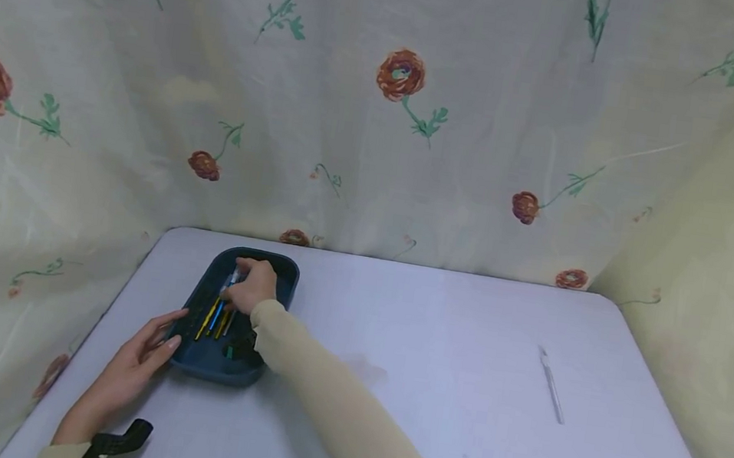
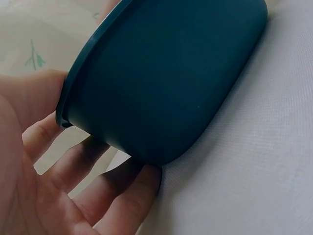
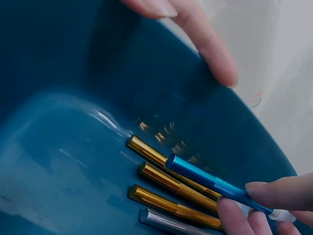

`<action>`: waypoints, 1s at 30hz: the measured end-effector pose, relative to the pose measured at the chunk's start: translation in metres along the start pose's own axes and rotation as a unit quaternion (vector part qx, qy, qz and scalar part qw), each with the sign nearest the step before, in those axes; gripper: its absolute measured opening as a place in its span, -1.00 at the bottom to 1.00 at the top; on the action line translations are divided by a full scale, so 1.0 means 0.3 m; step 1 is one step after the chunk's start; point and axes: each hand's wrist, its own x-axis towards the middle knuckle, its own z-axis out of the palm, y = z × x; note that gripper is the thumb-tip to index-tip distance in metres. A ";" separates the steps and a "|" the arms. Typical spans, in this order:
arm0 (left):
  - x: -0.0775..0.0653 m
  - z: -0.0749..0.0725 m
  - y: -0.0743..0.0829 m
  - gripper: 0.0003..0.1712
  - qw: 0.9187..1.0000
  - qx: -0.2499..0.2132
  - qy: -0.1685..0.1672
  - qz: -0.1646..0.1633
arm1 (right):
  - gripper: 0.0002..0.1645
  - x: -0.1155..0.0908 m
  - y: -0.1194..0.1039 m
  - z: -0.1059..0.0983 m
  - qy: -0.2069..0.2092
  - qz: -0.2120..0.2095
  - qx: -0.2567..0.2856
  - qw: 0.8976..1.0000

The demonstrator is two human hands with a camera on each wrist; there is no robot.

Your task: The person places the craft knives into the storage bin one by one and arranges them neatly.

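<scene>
A dark teal tray (image 1: 198,368) sits at the table's left side. My left hand (image 1: 129,368) holds its near left corner; in the left wrist view its fingers (image 2: 129,196) bend against the outer wall. Inside the tray, my right hand (image 1: 255,288) pinches a blue metal craft knife (image 3: 195,174) with a knurled grip, near its whitish end, between thumb and fingertips. Several gold craft knives (image 3: 159,177) and a silver craft knife (image 3: 168,221) lie side by side on the tray floor, just beneath the blue one. Their far ends are hidden by my right hand.
A slim silver craft knife (image 1: 551,386) lies alone on the white table (image 1: 435,346), well to the right. A black object (image 1: 244,348) with a green part rests in the tray's near right, partly behind my right sleeve. Flower-printed curtains (image 1: 352,126) hang around the table.
</scene>
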 end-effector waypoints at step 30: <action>-0.003 -0.009 -0.006 -0.21 1.000 -0.006 0.006 0.010 | -0.31 0.184 0.124 0.117 0.016 -0.032 -0.315 0.948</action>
